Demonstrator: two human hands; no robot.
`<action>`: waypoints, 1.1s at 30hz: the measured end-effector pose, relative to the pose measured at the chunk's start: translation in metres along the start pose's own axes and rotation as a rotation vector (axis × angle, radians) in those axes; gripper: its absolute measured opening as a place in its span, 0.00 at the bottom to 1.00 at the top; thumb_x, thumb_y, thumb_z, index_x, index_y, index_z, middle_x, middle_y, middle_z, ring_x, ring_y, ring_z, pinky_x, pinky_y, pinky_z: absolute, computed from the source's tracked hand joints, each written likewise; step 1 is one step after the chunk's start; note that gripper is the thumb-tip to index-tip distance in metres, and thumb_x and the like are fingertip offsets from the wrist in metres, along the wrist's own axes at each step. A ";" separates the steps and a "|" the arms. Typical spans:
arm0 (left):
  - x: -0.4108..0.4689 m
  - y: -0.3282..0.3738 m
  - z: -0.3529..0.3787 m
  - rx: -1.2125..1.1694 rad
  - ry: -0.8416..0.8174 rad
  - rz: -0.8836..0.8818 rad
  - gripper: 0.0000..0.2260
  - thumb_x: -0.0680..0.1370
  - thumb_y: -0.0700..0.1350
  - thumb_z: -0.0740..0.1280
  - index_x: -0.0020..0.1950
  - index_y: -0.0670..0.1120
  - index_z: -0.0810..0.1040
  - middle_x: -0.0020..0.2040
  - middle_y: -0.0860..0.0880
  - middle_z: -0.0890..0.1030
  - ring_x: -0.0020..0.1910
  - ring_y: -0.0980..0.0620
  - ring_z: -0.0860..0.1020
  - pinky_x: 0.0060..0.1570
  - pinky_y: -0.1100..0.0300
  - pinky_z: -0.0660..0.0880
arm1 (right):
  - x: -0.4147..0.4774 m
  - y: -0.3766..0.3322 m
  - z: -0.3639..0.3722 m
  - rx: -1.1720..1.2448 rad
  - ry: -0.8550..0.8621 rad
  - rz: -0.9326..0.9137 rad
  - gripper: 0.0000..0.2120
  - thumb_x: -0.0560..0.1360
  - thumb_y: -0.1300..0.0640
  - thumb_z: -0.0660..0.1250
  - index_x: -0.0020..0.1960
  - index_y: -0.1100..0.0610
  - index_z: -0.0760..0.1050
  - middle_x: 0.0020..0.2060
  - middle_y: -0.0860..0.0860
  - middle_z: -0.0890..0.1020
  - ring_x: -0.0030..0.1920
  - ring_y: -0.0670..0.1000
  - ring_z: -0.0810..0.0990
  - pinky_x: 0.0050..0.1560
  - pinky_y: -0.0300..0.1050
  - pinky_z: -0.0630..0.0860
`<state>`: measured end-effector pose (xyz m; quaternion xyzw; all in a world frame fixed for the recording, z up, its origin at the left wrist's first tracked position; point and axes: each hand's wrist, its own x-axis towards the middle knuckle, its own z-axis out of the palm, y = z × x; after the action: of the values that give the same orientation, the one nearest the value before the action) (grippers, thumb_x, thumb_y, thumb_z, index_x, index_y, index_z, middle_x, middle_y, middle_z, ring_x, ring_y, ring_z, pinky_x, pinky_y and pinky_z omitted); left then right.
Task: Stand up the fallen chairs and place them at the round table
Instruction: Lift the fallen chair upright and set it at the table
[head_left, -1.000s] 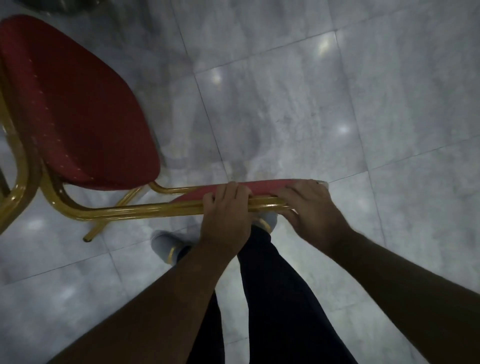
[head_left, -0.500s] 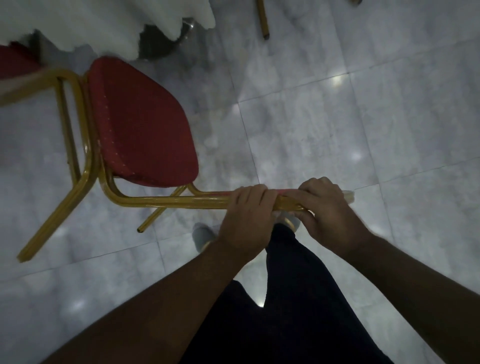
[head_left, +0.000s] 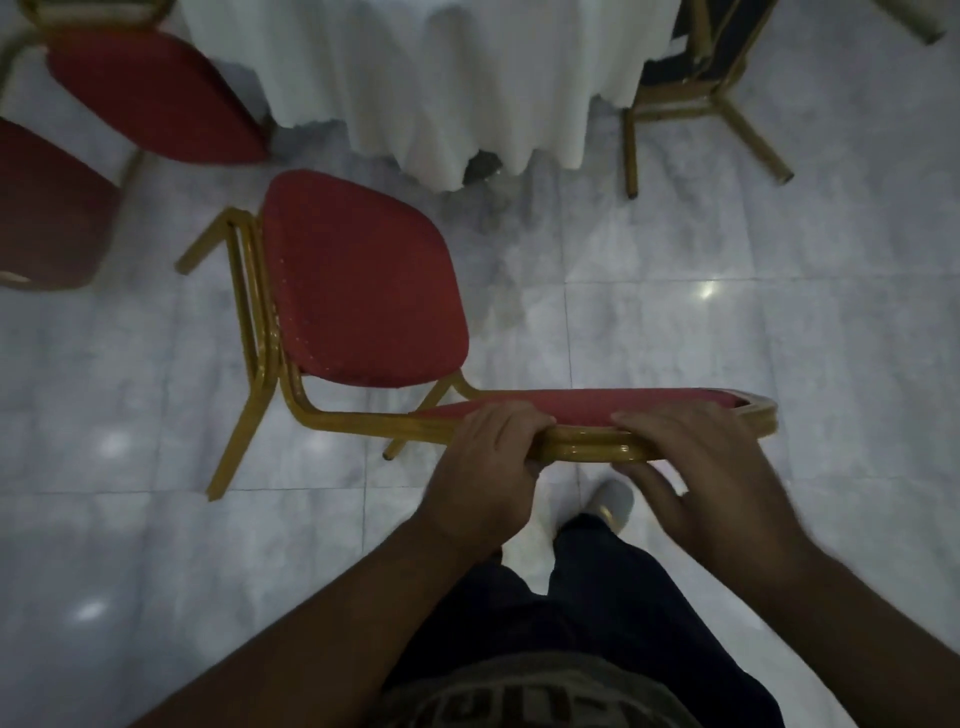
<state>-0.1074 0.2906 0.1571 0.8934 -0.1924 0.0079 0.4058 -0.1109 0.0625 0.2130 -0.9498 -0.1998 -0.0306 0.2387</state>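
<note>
A person stands on the shiny grey floor (head_left: 727, 312) and looks down at a red chair (head_left: 358, 291). The chair stands on its gold legs right in front of them. Its red seat faces the round table (head_left: 441, 78), which has a long white cloth hanging down to near the floor. The seat's front edge is close to the cloth but does not touch it.

Both hands hold the top of the chair's back. The left hand (head_left: 483, 478) is curled tight around the gold bar, fingers over the top and thumb under. The right hand (head_left: 711, 478) lies over the bar and the red pad, fingers spread a bit, thumb under the bar. It grips more loosely.

Two more red chairs are off to the left. One (head_left: 150, 93) stands by the table and one (head_left: 47, 208) is cut off by the edge of the view. On the right, near the table, I see the gold legs of another chair (head_left: 711, 98).

Below the hands are dark trousers (head_left: 597, 597) and one light shoe (head_left: 613, 501).
</note>
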 end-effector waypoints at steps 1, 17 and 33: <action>-0.004 0.000 -0.010 0.008 0.019 -0.016 0.13 0.76 0.37 0.71 0.59 0.43 0.77 0.54 0.46 0.81 0.54 0.48 0.79 0.56 0.49 0.78 | 0.003 -0.003 -0.004 0.012 0.004 -0.003 0.15 0.75 0.55 0.70 0.62 0.54 0.78 0.53 0.52 0.84 0.54 0.54 0.78 0.61 0.48 0.69; -0.078 0.024 -0.138 0.349 0.107 -0.108 0.12 0.79 0.46 0.65 0.61 0.44 0.76 0.55 0.44 0.82 0.53 0.48 0.79 0.55 0.54 0.80 | 0.054 -0.114 -0.004 0.183 -0.207 -0.252 0.21 0.73 0.42 0.71 0.64 0.44 0.74 0.52 0.40 0.81 0.50 0.43 0.76 0.49 0.41 0.72; -0.166 0.014 -0.248 0.509 0.132 -0.222 0.19 0.74 0.62 0.69 0.58 0.52 0.81 0.55 0.55 0.81 0.56 0.54 0.77 0.60 0.58 0.69 | 0.081 -0.240 0.037 0.113 -0.418 -0.470 0.20 0.75 0.43 0.68 0.66 0.44 0.75 0.57 0.41 0.82 0.53 0.44 0.79 0.53 0.37 0.71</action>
<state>-0.2307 0.5191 0.3050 0.9798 -0.0582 0.0696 0.1783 -0.1324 0.3031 0.2987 -0.8487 -0.4597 0.1220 0.2312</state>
